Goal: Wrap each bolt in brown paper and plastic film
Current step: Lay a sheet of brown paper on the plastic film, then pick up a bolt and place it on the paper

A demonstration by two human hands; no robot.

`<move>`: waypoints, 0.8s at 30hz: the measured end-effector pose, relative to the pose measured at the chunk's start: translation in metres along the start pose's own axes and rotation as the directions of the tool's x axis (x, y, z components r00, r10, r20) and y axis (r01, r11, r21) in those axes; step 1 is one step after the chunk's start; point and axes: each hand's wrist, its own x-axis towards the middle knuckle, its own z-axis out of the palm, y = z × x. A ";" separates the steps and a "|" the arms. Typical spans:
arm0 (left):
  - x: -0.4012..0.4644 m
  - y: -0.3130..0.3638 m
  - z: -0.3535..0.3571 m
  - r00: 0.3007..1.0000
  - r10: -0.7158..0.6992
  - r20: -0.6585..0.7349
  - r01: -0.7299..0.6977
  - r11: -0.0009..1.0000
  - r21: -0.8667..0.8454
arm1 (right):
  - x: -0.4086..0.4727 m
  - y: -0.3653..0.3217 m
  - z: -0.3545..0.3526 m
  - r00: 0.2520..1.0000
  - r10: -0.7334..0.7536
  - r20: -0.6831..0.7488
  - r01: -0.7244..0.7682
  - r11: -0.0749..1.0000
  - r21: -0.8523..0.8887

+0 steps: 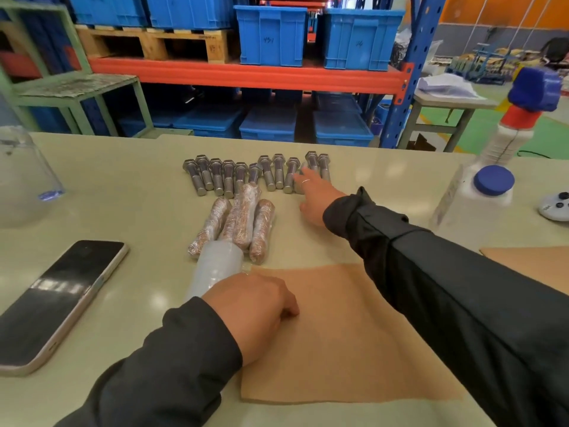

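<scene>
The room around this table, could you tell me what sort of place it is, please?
Most likely a warehouse or factory packing station: blue plastic crates on heavy orange-and-blue pallet racking, a wooden pallet, and a row of bare bolts awaiting wrapping.

Eleven bare bolts (229,177), three wrapped bolts (240,221), one paper sheet (345,334), one film roll (217,268), one phone (58,300)

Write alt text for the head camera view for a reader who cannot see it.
A person's right hand reaches to a row of bare steel bolts on a table, while the left hand rests curled on a sheet of brown paper beside a roll of plastic film. Three wrapped bolts lie between; a phone lies left.
</scene>
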 end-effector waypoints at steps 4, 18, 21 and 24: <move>-0.001 -0.001 0.003 0.999 -0.016 -0.035 0.017 1.000 0.004 | 0.016 0.001 0.007 0.997 0.057 0.058 -0.059 0.998 0.034; -0.002 -0.001 0.003 0.999 -0.002 -0.039 0.003 1.000 0.004 | -0.015 0.005 -0.001 0.968 0.225 -0.115 -0.230 0.972 -0.037; -0.001 0.002 -0.002 1.000 -0.017 -0.008 0.017 1.000 -0.007 | -0.024 0.003 -0.008 0.978 0.208 -0.030 -0.210 0.974 -0.089; -0.003 0.001 -0.004 1.000 -0.019 -0.019 0.019 1.000 -0.001 | -0.038 0.003 -0.018 0.988 0.139 0.060 -0.132 0.985 -0.115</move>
